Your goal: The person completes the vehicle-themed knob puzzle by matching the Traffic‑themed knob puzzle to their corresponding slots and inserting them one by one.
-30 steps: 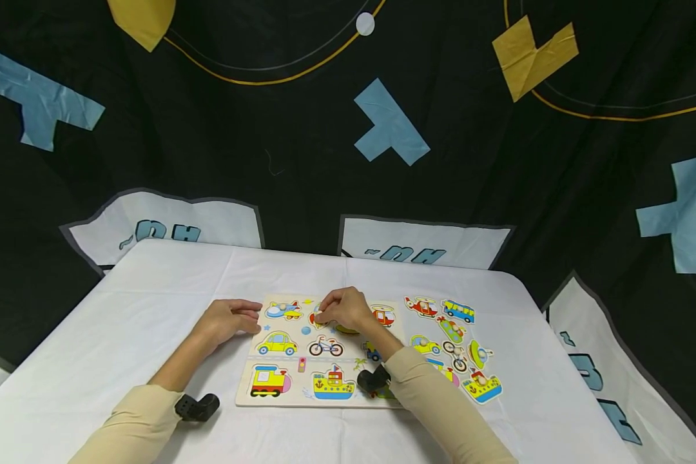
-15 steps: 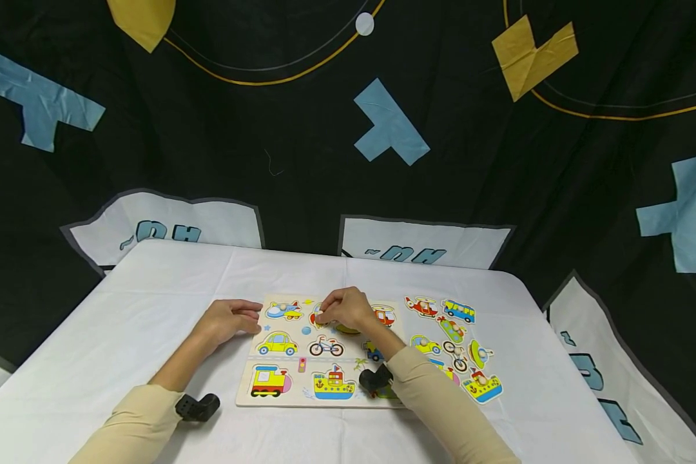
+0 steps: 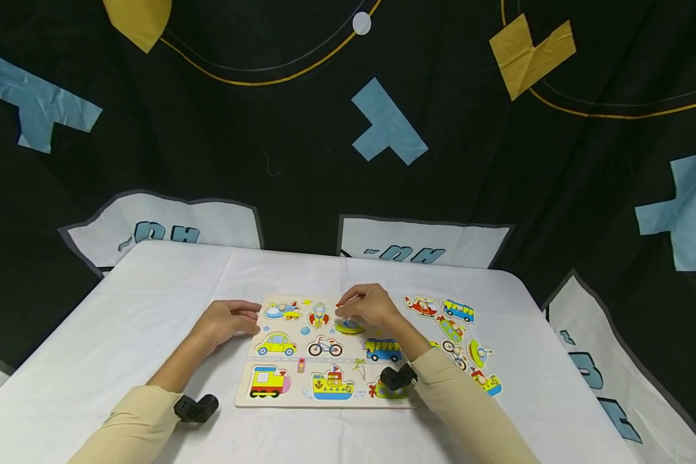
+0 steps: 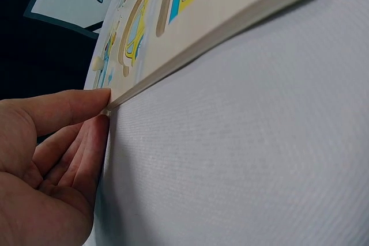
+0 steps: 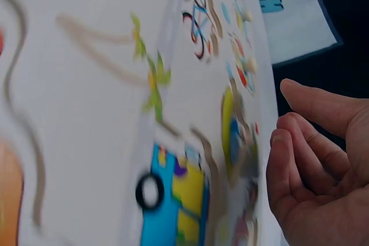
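Observation:
A wooden puzzle board point(image 3: 292, 361) printed with vehicles lies on the table. My left hand point(image 3: 220, 322) is at its left edge; in the left wrist view, thumb and fingertips touch the board's edge near a knobbed airplane piece point(image 3: 283, 310). My right hand point(image 3: 371, 306) hovers over the upper part of the board, holding nothing, its fingers loosely bent and thumb apart in the right wrist view. To its left, a rocket piece point(image 3: 319, 316) with a knob sits in the board. Below the fingers is the flying-saucer picture point(image 3: 349, 328); the helicopter picture is mostly hidden by the hand.
Several loose pieces lie right of the board: a helicopter point(image 3: 421, 306), a bus point(image 3: 458, 310), a bicycle point(image 3: 455, 354), a flying saucer point(image 3: 479, 354) and a ship point(image 3: 487, 382). The right sleeve point(image 3: 470, 406) covers others. A dark curtain point(image 3: 301, 161) hangs behind the table.
My right hand has let go of the rocket piece and moved right, uncovering the rocket and the bus picture. The left hand has stayed at the board's edge.

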Action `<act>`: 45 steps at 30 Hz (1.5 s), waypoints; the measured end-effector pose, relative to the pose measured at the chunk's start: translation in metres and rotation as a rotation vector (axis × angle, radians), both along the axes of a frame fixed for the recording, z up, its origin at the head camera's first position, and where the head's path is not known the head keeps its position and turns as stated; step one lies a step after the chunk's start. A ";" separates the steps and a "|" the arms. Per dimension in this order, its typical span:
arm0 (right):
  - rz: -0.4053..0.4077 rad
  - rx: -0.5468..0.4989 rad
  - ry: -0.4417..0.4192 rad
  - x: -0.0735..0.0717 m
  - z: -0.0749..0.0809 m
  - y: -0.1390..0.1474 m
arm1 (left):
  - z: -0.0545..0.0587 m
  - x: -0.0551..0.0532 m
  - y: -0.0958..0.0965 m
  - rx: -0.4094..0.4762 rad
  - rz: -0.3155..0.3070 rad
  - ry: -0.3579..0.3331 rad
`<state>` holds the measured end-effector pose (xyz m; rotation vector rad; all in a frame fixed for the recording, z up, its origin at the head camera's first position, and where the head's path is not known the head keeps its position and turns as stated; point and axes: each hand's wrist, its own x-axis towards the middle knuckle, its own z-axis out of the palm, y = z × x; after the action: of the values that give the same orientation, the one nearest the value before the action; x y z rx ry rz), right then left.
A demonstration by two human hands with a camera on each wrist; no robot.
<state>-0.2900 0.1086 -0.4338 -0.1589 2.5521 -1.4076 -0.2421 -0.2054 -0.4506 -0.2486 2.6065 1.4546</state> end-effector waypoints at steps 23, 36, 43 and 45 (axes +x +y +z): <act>-0.112 0.033 0.044 0.005 0.015 0.101 | -0.001 -0.002 -0.002 -0.001 0.002 -0.008; -0.142 0.100 0.005 0.019 0.015 0.152 | 0.000 -0.001 0.001 0.009 0.005 0.000; -0.142 0.090 -0.014 0.027 0.015 0.181 | -0.001 -0.002 0.000 0.004 0.001 0.003; -0.136 0.076 -0.013 0.030 0.016 0.189 | -0.001 -0.002 0.001 0.002 0.001 0.004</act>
<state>-0.2604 0.2972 -0.4174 0.0371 2.6457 -1.3490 -0.2439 -0.2049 -0.4515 -0.2478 2.6082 1.4594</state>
